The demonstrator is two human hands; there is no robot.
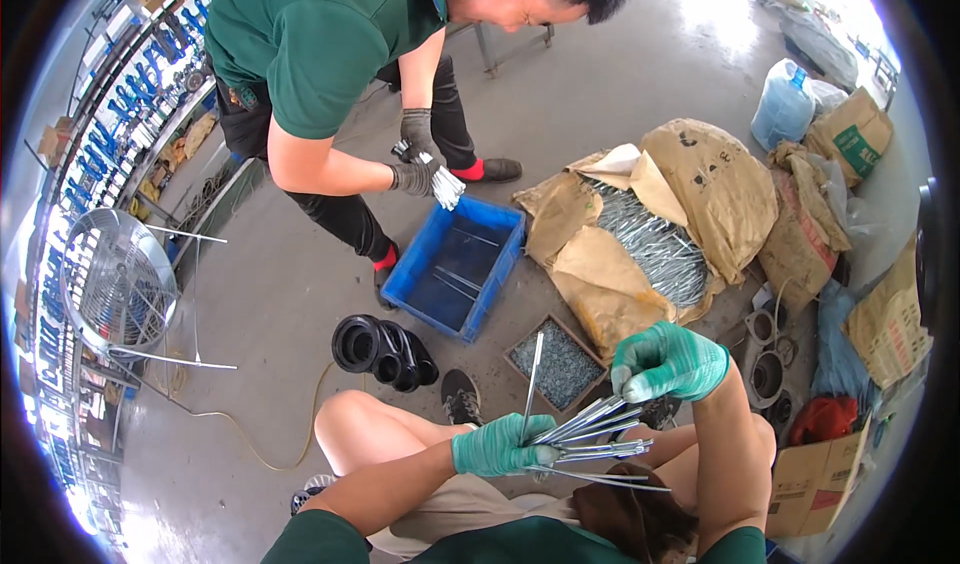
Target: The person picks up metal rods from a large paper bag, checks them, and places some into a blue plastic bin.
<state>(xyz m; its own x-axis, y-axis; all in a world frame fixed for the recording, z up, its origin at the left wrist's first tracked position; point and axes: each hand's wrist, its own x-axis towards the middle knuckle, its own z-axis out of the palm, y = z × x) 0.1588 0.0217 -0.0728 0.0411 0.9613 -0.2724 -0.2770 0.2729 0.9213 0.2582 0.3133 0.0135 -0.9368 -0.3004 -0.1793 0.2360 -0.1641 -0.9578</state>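
Note:
My left hand (497,446), in a green knit glove, is closed round a bundle of long thin metal rods (590,429). Most of them fan out to the right, while one rod (533,379) sticks up apart from the others. My right hand (680,361), gloved alike, is at the far ends of the bundle with thumb and fingers pinched together; what lies between the fingertips is too small to make out. Just beyond the bundle, a shallow box (583,342) holds small loose metal hardware (560,364).
Across from me, a co-worker's dark-gloved hands (415,159) hold similar rods (447,189) over a blue crate (498,282) with a few rods inside. A torn paper sack (715,194) spills many rods (650,249). Black ring-shaped parts (395,354) and a fan (118,279) stand left.

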